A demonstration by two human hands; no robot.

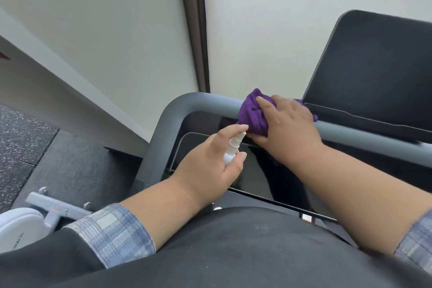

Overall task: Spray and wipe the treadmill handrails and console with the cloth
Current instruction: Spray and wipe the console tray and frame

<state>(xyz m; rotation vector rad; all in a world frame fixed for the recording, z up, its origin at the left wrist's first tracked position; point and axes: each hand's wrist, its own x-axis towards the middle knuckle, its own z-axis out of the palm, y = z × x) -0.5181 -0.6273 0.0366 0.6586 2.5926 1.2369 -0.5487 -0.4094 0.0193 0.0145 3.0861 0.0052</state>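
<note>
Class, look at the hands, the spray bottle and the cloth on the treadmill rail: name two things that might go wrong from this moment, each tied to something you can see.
1. The left hand aims the spray bottle toward the right hand, so mist may land on skin rather than on the rail.
2. The glossy console lies directly under the nozzle; drips could streak it.

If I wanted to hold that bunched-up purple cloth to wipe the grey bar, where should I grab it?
Probably from above, over the top of the bunch. The purple cloth is draped over the rounded grey handrail, so a palm pressing down with fingers curling over the far side keeps it wrapped on the bar, as the right hand does now. The left hand holds the small white spray bottle.
</note>
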